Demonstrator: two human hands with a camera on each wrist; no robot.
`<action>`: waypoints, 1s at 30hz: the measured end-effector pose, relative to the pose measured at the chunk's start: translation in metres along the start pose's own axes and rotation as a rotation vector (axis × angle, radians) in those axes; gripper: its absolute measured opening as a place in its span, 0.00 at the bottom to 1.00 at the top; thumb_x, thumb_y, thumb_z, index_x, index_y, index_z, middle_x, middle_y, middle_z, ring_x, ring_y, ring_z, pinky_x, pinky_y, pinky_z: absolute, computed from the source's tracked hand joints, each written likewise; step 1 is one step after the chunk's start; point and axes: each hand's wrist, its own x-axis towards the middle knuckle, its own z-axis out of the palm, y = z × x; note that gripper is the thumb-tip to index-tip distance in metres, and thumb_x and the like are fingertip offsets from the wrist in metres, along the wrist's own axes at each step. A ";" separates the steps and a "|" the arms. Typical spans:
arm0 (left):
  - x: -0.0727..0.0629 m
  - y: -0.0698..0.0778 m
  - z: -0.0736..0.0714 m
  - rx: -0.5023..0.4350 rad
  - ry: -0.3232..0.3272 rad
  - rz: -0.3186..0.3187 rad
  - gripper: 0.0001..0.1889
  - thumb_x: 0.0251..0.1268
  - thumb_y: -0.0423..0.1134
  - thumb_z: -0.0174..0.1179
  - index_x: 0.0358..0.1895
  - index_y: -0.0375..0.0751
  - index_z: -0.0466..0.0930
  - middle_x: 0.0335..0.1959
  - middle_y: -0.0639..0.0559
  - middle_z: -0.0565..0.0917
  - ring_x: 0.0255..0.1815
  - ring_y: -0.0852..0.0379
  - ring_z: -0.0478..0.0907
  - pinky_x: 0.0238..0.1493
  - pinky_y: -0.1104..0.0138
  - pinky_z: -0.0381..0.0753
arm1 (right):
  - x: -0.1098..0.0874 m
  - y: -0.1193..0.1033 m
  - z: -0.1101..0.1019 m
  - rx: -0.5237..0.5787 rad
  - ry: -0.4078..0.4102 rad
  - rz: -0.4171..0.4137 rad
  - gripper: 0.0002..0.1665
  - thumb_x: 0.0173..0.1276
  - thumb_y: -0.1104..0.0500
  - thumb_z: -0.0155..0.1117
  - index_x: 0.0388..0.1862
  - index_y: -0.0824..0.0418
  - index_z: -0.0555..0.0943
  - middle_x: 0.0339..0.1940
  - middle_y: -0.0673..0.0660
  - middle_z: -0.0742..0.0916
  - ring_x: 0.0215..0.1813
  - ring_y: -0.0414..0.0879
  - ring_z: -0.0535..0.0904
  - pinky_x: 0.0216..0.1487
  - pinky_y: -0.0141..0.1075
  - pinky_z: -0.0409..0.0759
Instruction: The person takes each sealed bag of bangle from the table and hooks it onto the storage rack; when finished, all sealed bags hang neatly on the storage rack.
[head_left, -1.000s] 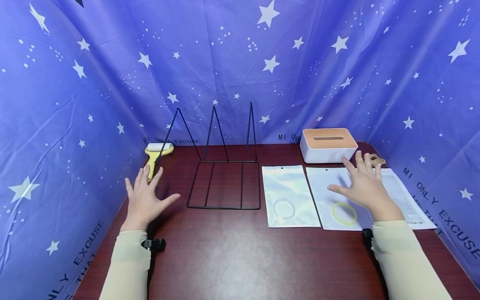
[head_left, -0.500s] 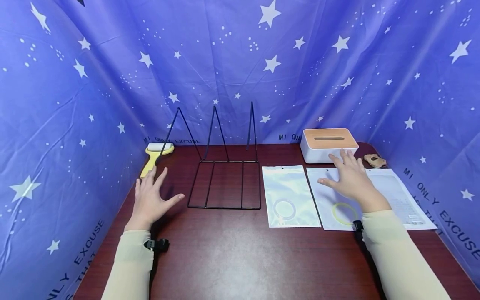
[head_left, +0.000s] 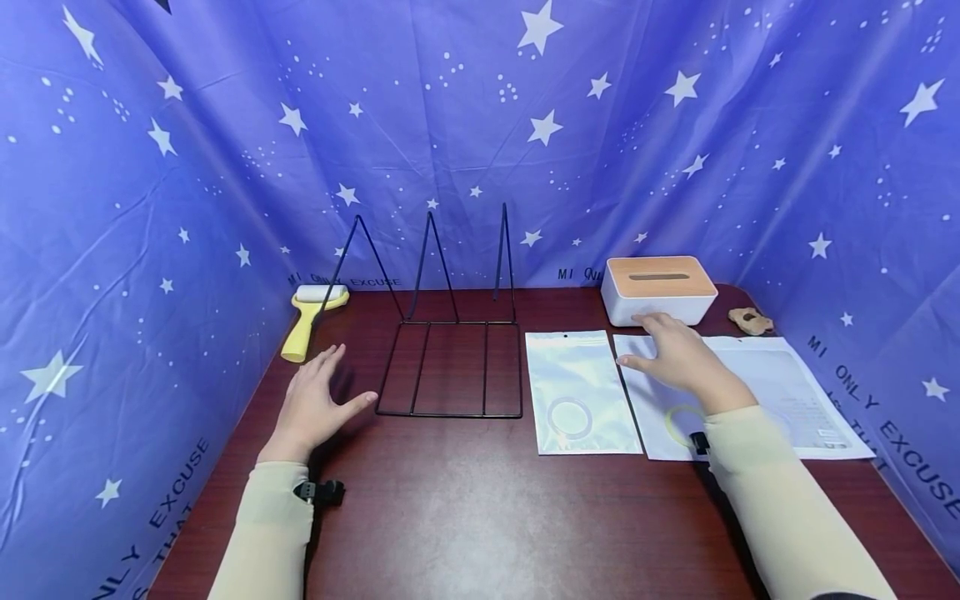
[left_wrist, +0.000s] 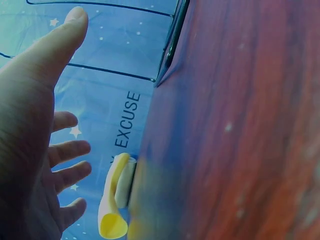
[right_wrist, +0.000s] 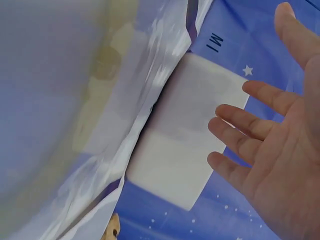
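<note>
My left hand (head_left: 309,417) hovers over the left part of the table, fingers spread and thumb out, holding nothing. Just beyond its fingertips lies a lint roller (head_left: 302,329) with a yellow handle and white roll. To its right stands a black wire rack (head_left: 450,415) with three pointed uprights. My right hand (head_left: 675,358), likewise spread and holding nothing, is over a white pouch (head_left: 641,421) with a yellow ring, which it partly hides. Its fingertips overlap the front of a white tissue box (head_left: 618,310) with a wood-look lid in the head view.
Left of the right hand lies a shiny pouch (head_left: 577,367) with a pale ring. Another pouch (head_left: 802,400) with a printed panel lies at the far right. A small brown wooden piece (head_left: 750,321) sits behind it. Blue starry curtains (head_left: 465,125) enclose the dark red table (head_left: 480,517).
The right hand has moved left, from in front of the wooden piece toward the shiny pouch. The left hand has shifted slightly right, away from the lint roller. No object has moved.
</note>
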 end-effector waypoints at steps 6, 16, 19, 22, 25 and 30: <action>-0.002 0.003 0.001 -0.047 -0.058 -0.044 0.58 0.57 0.73 0.69 0.83 0.42 0.58 0.78 0.35 0.67 0.77 0.33 0.62 0.71 0.34 0.60 | 0.010 -0.007 0.005 0.022 -0.039 -0.026 0.49 0.69 0.41 0.74 0.78 0.67 0.69 0.77 0.73 0.68 0.76 0.73 0.63 0.72 0.69 0.62; -0.004 0.003 0.008 -0.084 -0.119 -0.069 0.58 0.59 0.73 0.67 0.82 0.36 0.58 0.78 0.31 0.65 0.78 0.32 0.60 0.73 0.36 0.61 | 0.024 -0.017 0.013 0.101 -0.077 -0.050 0.49 0.68 0.44 0.76 0.78 0.66 0.69 0.75 0.71 0.71 0.75 0.69 0.66 0.72 0.66 0.64; -0.004 0.002 0.010 -0.108 -0.132 -0.071 0.58 0.59 0.72 0.68 0.82 0.35 0.59 0.78 0.33 0.65 0.79 0.34 0.60 0.74 0.37 0.62 | 0.029 -0.017 0.017 0.137 -0.095 -0.062 0.48 0.68 0.44 0.76 0.78 0.66 0.69 0.74 0.71 0.72 0.75 0.68 0.67 0.72 0.65 0.65; -0.005 0.002 0.013 -0.128 -0.150 -0.060 0.56 0.59 0.71 0.69 0.80 0.34 0.61 0.78 0.36 0.65 0.79 0.35 0.60 0.75 0.39 0.62 | 0.034 -0.016 0.020 0.133 -0.108 -0.055 0.48 0.68 0.45 0.76 0.78 0.66 0.69 0.74 0.71 0.71 0.75 0.69 0.67 0.72 0.65 0.65; -0.006 0.001 0.016 -0.144 -0.162 -0.053 0.55 0.59 0.70 0.70 0.79 0.34 0.64 0.78 0.38 0.66 0.79 0.37 0.60 0.75 0.41 0.62 | 0.038 -0.016 0.023 0.126 -0.117 -0.052 0.48 0.67 0.46 0.77 0.78 0.66 0.69 0.74 0.72 0.71 0.74 0.70 0.67 0.72 0.65 0.65; -0.007 0.001 0.018 -0.164 -0.182 -0.049 0.52 0.59 0.68 0.71 0.76 0.32 0.68 0.78 0.37 0.66 0.80 0.35 0.59 0.75 0.40 0.60 | 0.045 -0.018 0.026 0.108 -0.114 -0.075 0.47 0.65 0.48 0.79 0.76 0.68 0.71 0.73 0.74 0.72 0.74 0.70 0.68 0.73 0.64 0.64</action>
